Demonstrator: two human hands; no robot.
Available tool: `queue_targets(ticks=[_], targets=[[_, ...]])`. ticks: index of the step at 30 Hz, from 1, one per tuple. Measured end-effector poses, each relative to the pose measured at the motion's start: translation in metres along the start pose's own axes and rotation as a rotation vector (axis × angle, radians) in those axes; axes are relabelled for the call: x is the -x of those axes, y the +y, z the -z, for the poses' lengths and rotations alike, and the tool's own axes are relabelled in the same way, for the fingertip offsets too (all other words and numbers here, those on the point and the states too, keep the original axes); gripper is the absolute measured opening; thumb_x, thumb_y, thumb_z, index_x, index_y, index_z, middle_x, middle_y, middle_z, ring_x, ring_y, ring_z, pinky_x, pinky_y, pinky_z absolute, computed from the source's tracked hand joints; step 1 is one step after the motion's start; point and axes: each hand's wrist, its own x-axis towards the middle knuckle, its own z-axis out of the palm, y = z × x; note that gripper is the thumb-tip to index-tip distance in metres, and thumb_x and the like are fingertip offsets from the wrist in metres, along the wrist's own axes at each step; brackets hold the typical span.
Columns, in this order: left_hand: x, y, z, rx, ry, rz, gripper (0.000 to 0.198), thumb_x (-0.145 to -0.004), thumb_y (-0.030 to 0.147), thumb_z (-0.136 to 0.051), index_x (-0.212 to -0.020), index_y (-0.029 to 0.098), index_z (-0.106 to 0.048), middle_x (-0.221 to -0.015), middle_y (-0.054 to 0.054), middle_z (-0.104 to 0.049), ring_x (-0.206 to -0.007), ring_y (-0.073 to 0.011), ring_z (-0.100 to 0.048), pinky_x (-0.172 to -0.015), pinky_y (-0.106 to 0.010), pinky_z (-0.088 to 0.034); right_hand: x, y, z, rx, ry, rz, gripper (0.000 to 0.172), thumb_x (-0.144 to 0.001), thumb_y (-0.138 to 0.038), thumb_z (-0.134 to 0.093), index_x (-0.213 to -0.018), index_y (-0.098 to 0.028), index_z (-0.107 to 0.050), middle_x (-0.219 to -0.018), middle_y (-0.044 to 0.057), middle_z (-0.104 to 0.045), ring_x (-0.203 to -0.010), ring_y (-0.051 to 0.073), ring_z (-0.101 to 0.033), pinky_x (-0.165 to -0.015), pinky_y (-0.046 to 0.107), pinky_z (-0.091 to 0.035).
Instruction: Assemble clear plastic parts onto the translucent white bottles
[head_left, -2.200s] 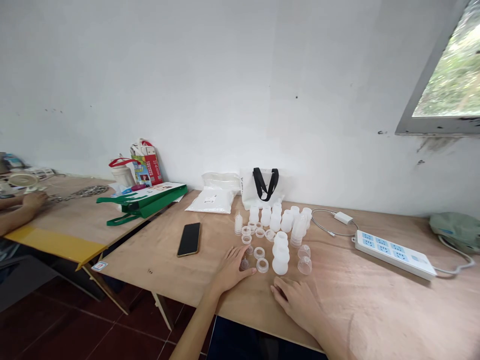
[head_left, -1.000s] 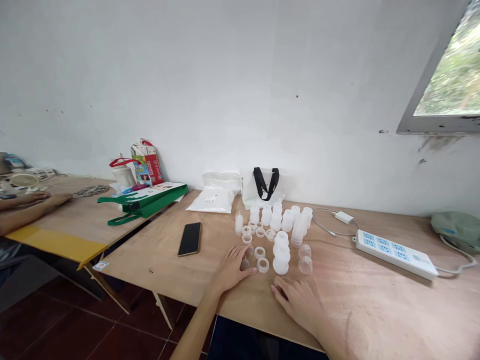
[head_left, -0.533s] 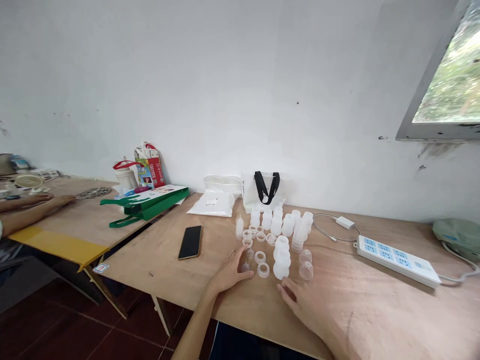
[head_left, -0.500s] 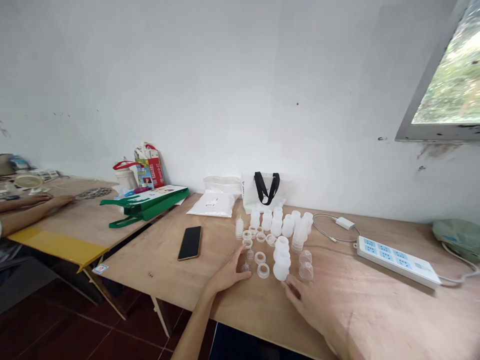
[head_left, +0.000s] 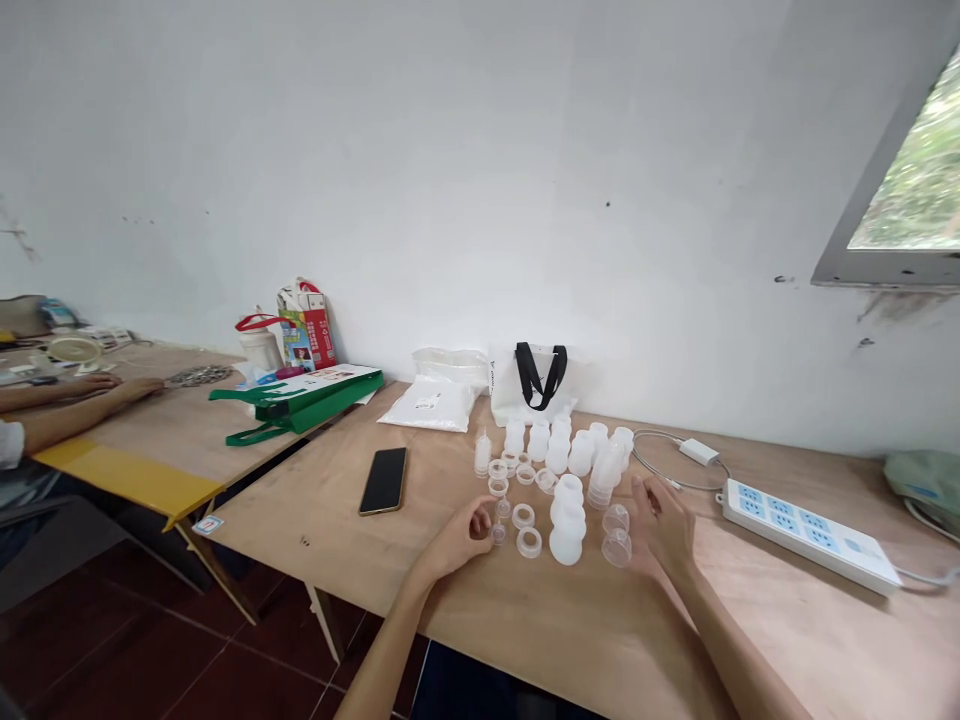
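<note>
My left hand rests on the plywood table with curled fingers, holding nothing, just left of a small clear cone piece. Translucent rings lie a little to its right. A stack of white silicone bottle parts stands in the middle. My right hand is raised with its fingers apart, holding nothing, right beside two clear plastic cups. Rows of frosted bottle parts stand behind them.
A black phone lies left of the parts, and a white power strip lies to the right. White packets and a black-handled bag stand by the wall. A co-worker's hand rests on the adjoining table.
My right hand has moved from in front of the parts to the right side of the clear cups. My left hand has drawn back slightly to the left.
</note>
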Motion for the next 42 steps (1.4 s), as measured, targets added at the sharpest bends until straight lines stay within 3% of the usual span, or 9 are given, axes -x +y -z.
queue_targets(ticks=[3,6,8,14,21,29,32,36,42], targets=[[0.004,0.004,0.003,-0.038,-0.011,-0.047,0.030,-0.082,0.024,-0.064,-0.112,0.023,-0.064,-0.097,-0.001,-0.066,-0.092,-0.0191,-0.060,-0.087,-0.031,-0.049,0.014,0.003,-0.010,-0.048,-0.132,-0.098,0.048,-0.103,-0.060,-0.034,-0.077,-0.024,-0.054,-0.074,0.001,-0.058,-0.071,0.020,-0.055,-0.065,0.030,-0.039],[0.009,0.013,0.004,-0.158,-0.014,-0.085,0.042,-0.081,0.024,-0.066,-0.123,0.025,-0.060,-0.105,-0.002,-0.069,-0.094,-0.0201,-0.060,-0.093,-0.034,-0.047,0.020,0.005,-0.011,-0.103,-0.225,-0.107,0.048,-0.102,-0.061,-0.033,-0.086,-0.025,-0.060,-0.087,0.005,-0.064,-0.084,0.024,-0.060,-0.072,0.034,-0.043],[0.010,0.017,0.001,-0.225,-0.014,-0.092,0.054,-0.081,0.026,-0.069,-0.133,0.027,-0.055,-0.113,-0.002,-0.070,-0.097,-0.0210,-0.061,-0.098,-0.037,-0.045,0.020,0.007,-0.009,-0.114,-0.213,-0.129,0.049,-0.101,-0.061,-0.032,-0.087,-0.024,-0.060,-0.090,0.006,-0.065,-0.088,0.025,-0.061,-0.075,0.035,-0.044],[0.010,0.018,-0.008,-0.273,0.041,-0.079,0.022,-0.086,0.032,-0.070,-0.107,0.026,-0.067,-0.107,-0.001,-0.069,-0.097,-0.0219,-0.062,-0.100,-0.039,-0.043,0.019,0.014,-0.013,-0.135,-0.242,-0.160,0.047,-0.100,-0.061,-0.036,-0.097,-0.025,-0.065,-0.094,0.006,-0.067,-0.088,0.025,-0.060,-0.077,0.036,-0.047],[0.011,0.022,-0.007,-0.295,0.044,-0.115,0.018,-0.089,0.033,-0.068,-0.106,0.027,-0.066,-0.108,0.000,-0.069,-0.096,-0.0224,-0.063,-0.097,-0.039,-0.042,0.021,0.020,-0.020,-0.162,-0.432,-0.098,0.051,-0.097,-0.063,-0.041,-0.092,-0.023,-0.071,-0.090,0.007,-0.072,-0.082,0.026,-0.063,-0.077,0.039,-0.049],[0.009,0.022,-0.008,-0.317,0.050,-0.060,0.019,-0.089,0.038,-0.067,-0.097,0.022,-0.059,-0.096,0.000,-0.068,-0.092,-0.0220,-0.061,-0.091,-0.037,-0.041,0.021,0.012,-0.016,-0.192,-0.460,-0.128,0.052,-0.098,-0.066,-0.041,-0.100,-0.024,-0.072,-0.099,0.007,-0.075,-0.075,0.023,-0.064,-0.074,0.037,-0.051],[0.009,0.020,-0.008,-0.337,0.057,-0.042,0.024,-0.090,0.041,-0.066,-0.100,0.021,-0.058,-0.090,0.000,-0.066,-0.091,-0.0234,-0.059,-0.087,-0.036,-0.042,0.020,0.008,-0.014,-0.176,-0.390,-0.120,0.055,-0.098,-0.069,-0.039,-0.096,-0.024,-0.071,-0.096,0.007,-0.073,-0.076,0.023,-0.062,-0.074,0.037,-0.050],[0.008,0.021,-0.008,-0.348,0.041,-0.059,0.021,-0.093,0.040,-0.062,-0.104,0.023,-0.060,-0.088,0.001,-0.065,-0.088,-0.0213,-0.060,-0.094,-0.038,-0.042,0.019,0.003,-0.009,-0.176,-0.286,-0.100,0.057,-0.100,-0.068,-0.034,-0.093,-0.023,-0.068,-0.093,0.008,-0.069,-0.080,0.024,-0.059,-0.074,0.036,-0.048],[0.010,0.030,-0.006,-0.198,0.048,-0.097,0.020,-0.093,0.042,-0.062,-0.098,0.023,-0.062,-0.097,-0.001,-0.065,-0.086,-0.0183,-0.060,-0.086,-0.033,-0.048,0.020,-0.001,-0.007,-0.202,-0.299,-0.070,0.061,-0.099,-0.073,-0.035,-0.082,-0.023,-0.065,-0.085,0.007,-0.066,-0.079,0.023,-0.058,-0.072,0.034,-0.047]])
